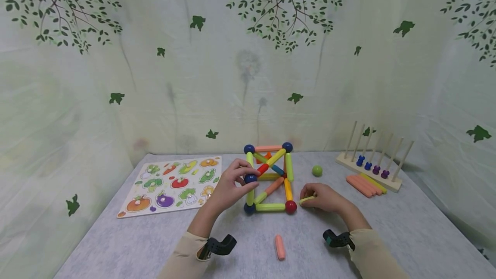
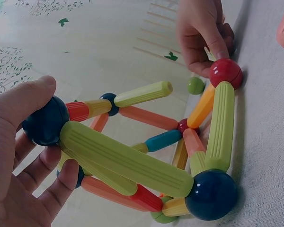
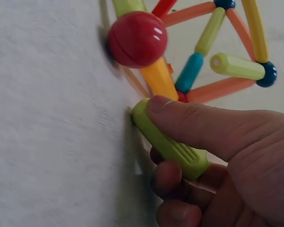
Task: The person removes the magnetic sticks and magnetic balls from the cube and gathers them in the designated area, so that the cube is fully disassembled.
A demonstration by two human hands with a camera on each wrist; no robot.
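A frame of ribbed rods and balls, a magnetic building set by its look, stands on the table. My left hand (image 1: 231, 185) pinches a dark blue ball (image 2: 45, 120) at its upper near-left corner between thumb and fingers. A light green rod (image 2: 128, 161) runs down from that ball to another dark blue ball (image 2: 211, 195). On the right, my right hand (image 1: 325, 198) pinches a loose light green rod (image 3: 170, 149) between thumb and fingers. That rod lies close to the red ball (image 3: 137, 40) at the lower near-right corner, with a gap between them.
A salmon rod (image 1: 280, 247) lies near the front. Behind the right hand sits a green ball (image 1: 317, 171). Salmon rods (image 1: 362, 185) and a yellow rod (image 1: 373, 183) lie beside a wooden peg stand (image 1: 393, 183). A vegetable puzzle board (image 1: 170, 208) is at left.
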